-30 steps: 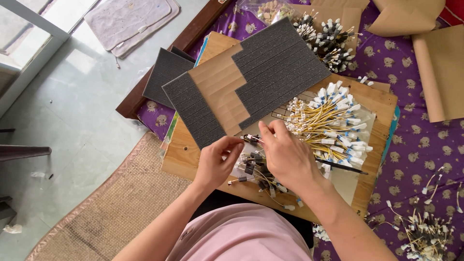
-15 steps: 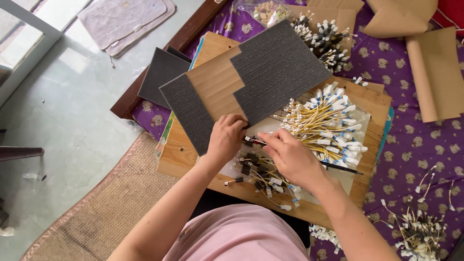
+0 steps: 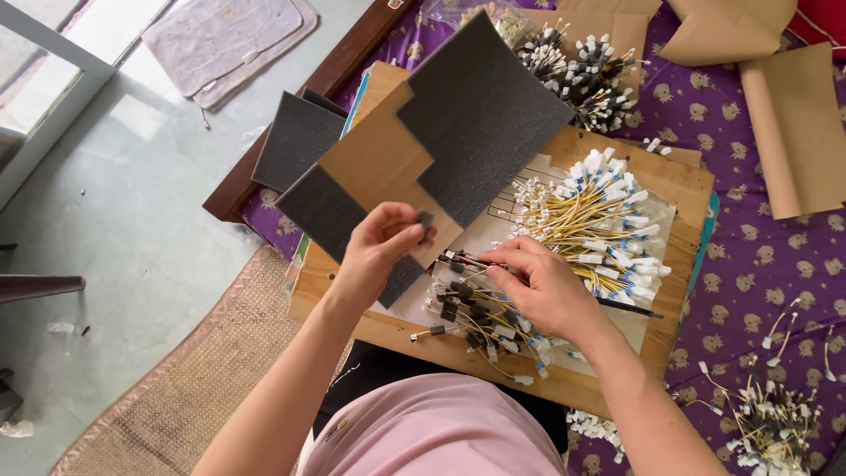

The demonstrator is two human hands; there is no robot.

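Right now the left hand [image 3: 379, 242] is lifted over the near-left part of the wooden board [image 3: 679, 189], its fingers [image 3: 407, 231] pinched together on a small dark grey foam piece [image 3: 426, 219]. Just behind that hand, large dark grey foam sheets [image 3: 480, 115] lie on a brown cardboard panel [image 3: 374, 163] that covers the board's far-left corner. The right hand [image 3: 542, 286] rests low over the board's near middle, palm down, with its fingers [image 3: 507, 264] closed on a thin dark-tipped wire [image 3: 463, 260] that pokes out to the left. Under and in front of this hand sits a loose heap of short wires with dark ends [image 3: 467, 313], on a white sheet. On the board's right half lies a bundle of yellow wires with white connectors [image 3: 599, 220]. Off the board's far edge, on the purple patterned cloth [image 3: 758, 256], is another cluster of wires with dark and white ends [image 3: 577, 66]. More loose wires [image 3: 771, 419] lie on the cloth off the board's near-right corner.
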